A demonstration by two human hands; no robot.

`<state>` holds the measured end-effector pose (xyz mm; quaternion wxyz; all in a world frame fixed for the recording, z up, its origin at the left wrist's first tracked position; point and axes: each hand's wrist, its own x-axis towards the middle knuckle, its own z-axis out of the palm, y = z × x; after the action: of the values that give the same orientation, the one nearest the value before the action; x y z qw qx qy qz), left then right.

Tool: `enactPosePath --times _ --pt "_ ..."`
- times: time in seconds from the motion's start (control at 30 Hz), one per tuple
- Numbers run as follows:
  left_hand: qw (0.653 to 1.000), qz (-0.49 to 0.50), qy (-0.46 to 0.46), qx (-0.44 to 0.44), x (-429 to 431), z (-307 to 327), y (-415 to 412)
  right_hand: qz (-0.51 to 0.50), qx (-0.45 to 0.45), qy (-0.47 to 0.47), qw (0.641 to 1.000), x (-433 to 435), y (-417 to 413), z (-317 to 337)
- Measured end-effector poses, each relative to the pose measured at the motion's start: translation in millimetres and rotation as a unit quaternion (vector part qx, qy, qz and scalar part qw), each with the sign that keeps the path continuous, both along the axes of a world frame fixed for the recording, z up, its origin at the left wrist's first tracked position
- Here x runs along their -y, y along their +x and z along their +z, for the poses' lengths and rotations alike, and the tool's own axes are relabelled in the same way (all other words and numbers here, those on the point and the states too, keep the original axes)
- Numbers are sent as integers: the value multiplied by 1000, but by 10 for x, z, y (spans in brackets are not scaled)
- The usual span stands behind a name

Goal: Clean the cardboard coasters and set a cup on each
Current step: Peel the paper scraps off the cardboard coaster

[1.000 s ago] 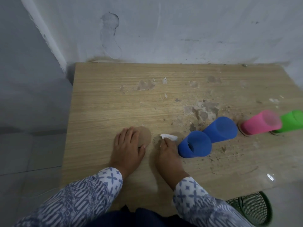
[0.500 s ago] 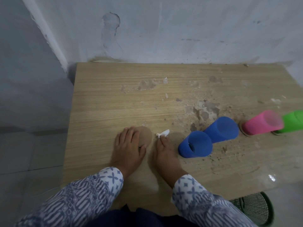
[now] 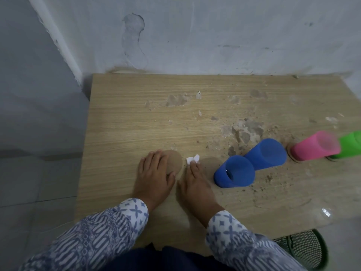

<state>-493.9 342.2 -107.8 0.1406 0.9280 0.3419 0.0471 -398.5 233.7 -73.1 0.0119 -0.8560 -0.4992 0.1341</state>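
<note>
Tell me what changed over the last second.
The right hand, holding the white tissue, slid left across the table, away from the nearer blue cup and toward the coaster. The left hand stayed pressed on the coaster; nothing else moved.

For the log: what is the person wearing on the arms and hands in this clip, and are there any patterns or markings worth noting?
Both arms are covered by long sleeves, the left sleeve and the right sleeve, in a blue-and-white print. The cuffs show blue cross-shaped motifs on white, with wavy stripes higher up. The left hand and right hand are bare, with no gloves, rings or watch visible.
</note>
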Motion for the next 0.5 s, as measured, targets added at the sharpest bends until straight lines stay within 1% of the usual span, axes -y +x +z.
enactPosePath --times 0.1,0.2,0.27,0.33,0.43,0.5 --pt "1000 1 -2 4 0 6 0 5 -39 3 999 211 -163 -30" --pt "1000 1 0 4 5 18 9 -35 -67 24 997 314 -108 -33" --pt "1000 2 1 3 3 15 3 -65 -67 30 995 225 -13 -25" --pt "1000 3 4 1 2 13 -2 -93 -86 41 991 98 33 -27" --pt "1000 2 4 1 3 17 -3 -38 -83 24 996 74 -30 -26" --pt "1000 0 5 1 7 16 -3 13 -57 40 998 202 -109 -40"
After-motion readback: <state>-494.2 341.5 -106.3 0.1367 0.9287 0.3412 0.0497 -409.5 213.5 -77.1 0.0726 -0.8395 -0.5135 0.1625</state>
